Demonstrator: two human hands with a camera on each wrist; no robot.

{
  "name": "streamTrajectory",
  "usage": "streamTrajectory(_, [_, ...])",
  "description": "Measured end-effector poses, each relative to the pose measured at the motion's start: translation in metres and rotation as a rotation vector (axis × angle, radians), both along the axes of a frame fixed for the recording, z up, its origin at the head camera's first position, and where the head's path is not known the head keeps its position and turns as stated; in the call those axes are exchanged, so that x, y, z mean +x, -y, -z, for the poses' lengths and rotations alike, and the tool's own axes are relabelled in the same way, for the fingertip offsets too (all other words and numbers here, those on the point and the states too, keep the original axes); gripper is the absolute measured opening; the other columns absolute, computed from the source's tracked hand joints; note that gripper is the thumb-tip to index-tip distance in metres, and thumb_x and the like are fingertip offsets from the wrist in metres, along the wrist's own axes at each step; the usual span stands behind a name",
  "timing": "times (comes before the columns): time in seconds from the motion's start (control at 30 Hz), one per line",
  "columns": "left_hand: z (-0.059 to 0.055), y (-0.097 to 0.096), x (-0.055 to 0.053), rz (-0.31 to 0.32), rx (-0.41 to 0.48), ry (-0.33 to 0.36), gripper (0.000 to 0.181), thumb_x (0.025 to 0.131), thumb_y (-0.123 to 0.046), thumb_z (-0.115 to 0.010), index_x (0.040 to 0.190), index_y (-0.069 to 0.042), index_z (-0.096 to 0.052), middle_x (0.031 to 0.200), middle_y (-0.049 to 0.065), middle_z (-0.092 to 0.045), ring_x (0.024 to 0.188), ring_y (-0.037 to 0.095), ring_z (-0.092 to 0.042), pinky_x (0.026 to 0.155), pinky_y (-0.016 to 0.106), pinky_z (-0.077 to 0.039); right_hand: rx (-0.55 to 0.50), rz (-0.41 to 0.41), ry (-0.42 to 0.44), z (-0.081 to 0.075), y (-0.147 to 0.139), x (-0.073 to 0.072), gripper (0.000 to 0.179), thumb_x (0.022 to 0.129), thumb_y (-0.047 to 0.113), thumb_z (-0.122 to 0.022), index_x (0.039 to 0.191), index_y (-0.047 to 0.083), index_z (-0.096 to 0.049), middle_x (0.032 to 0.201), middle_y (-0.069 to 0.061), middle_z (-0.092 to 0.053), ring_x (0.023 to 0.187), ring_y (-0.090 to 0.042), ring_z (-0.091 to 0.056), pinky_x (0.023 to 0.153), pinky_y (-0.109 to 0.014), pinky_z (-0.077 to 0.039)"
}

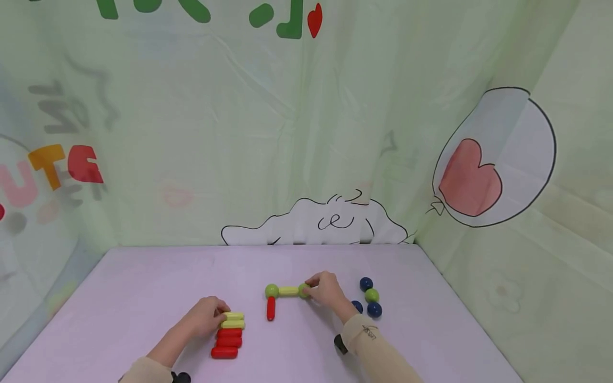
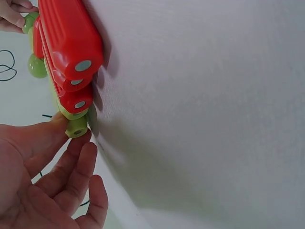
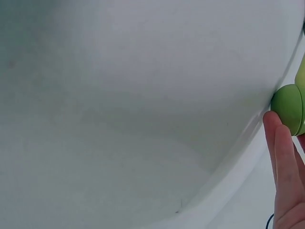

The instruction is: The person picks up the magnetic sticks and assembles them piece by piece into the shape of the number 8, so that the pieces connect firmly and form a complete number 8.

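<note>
right grip (image 1: 327,290) holds green ball (image 1: 302,290); orange letter (image 1: 50,165) reads "t".

And it's six balls (image 1: 366,284), seven rods (image 1: 271,308)!
Three blue balls (image 1: 374,309), three green balls (image 1: 272,290); and there, four red rods (image 1: 224,352), three yellow rods (image 1: 288,291)!

Pale green, sheet-like curtain (image 1: 201,133) hangs behind and to both sides of the flat, pale lilac tabletop (image 1: 158,271). Right side: printed white balloon (image 1: 522,154), black outline, bearing a large pinkish-red heart (image 1: 471,183). Behind tabletop's far edge: white, black-outlined cartoon shape (image 1: 306,234). Top: thick green lettering (image 1: 295,24), partly cropped; small bright-red heart (image 1: 314,21) just beside. Left: pink, orange, red capital letters (image 1: 49,167).
</note>
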State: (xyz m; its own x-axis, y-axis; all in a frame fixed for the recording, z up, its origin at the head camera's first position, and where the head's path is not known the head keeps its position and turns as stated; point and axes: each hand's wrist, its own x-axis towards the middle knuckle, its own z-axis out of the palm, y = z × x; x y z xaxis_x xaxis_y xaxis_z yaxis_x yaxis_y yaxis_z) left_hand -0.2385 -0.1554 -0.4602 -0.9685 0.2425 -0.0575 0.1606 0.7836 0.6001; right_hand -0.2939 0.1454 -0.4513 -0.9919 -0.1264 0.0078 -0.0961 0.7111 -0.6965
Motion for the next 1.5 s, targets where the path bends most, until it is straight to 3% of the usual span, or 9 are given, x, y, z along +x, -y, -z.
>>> streamTrajectory(0.27, [0.001, -0.003, -0.001, 0.008, 0.02, -0.025, 0.009, 0.081, 0.0, -0.064, 0.09, -0.002, -0.067, 0.077, 0.0, -0.057, 0.072, 0.014, -0.049, 0.067, 0.03, -0.047, -0.051, 0.049, 0.075, 0.003, -0.003, -0.007, 0.017, 0.075, 0.009, -0.074, 0.091, 0.003, -0.069, 0.084, -0.005, -0.064, 0.072, -0.012, -0.058, 0.061, -0.023, -0.051])
streamTrajectory(0.53, [-0.003, -0.011, 0.0, -0.013, 0.058, -0.032, 0.011, 0.081, 0.0, -0.064, 0.092, -0.001, -0.067, 0.078, 0.001, -0.057, 0.071, 0.015, -0.048, 0.065, 0.029, -0.047, -0.06, 0.052, 0.084, 0.005, -0.005, -0.009, 0.018, 0.074, 0.009, -0.074, 0.091, 0.003, -0.07, 0.082, -0.004, -0.064, 0.07, -0.012, -0.057, 0.061, -0.023, -0.05])
streamTrajectory(0.7, [-0.006, -0.025, 0.003, -0.035, 0.098, -0.071, 0.013, 0.08, 0.001, -0.065, 0.093, 0.002, -0.066, 0.076, 0.002, -0.058, 0.067, 0.014, -0.048, 0.058, 0.024, -0.045, -0.062, 0.054, 0.085, 0.004, -0.005, -0.008, 0.017, 0.074, 0.008, -0.075, 0.09, 0.003, -0.07, 0.081, -0.004, -0.064, 0.068, -0.011, -0.057, 0.06, -0.023, -0.05])
streamTrajectory(0.87, [-0.01, -0.04, 0.006, -0.047, 0.129, -0.102, 0.013, 0.08, -0.001, -0.066, 0.092, 0.003, -0.066, 0.078, 0.003, -0.06, 0.067, 0.013, -0.051, 0.06, 0.025, -0.048, -0.053, 0.054, 0.078, 0.0, -0.003, -0.006, 0.017, 0.073, 0.007, -0.075, 0.088, 0.002, -0.07, 0.08, -0.005, -0.064, 0.066, -0.011, -0.056, 0.058, -0.023, -0.049])
streamTrajectory(1.17, [-0.012, -0.067, 0.01, -0.06, 0.204, -0.069, 0.011, 0.078, -0.003, -0.067, 0.087, 0.003, -0.065, 0.073, 0.002, -0.059, 0.065, 0.012, -0.053, 0.057, 0.024, -0.048, -0.049, 0.06, 0.066, 0.001, -0.002, -0.007, 0.015, 0.072, 0.006, -0.076, 0.085, 0.002, -0.07, 0.078, -0.005, -0.065, 0.065, -0.011, -0.057, 0.057, -0.023, -0.05])
streamTrajectory(1.5, [-0.005, -0.091, 0.011, -0.012, 0.299, -0.085, 0.012, 0.076, -0.003, -0.069, 0.084, 0.004, -0.065, 0.074, 0.003, -0.061, 0.069, 0.014, -0.058, 0.061, 0.025, -0.049, -0.04, 0.085, 0.087, 0.001, -0.002, -0.008, 0.015, 0.072, 0.006, -0.076, 0.085, 0.003, -0.07, 0.079, -0.004, -0.064, 0.068, -0.012, -0.058, 0.059, -0.023, -0.05])
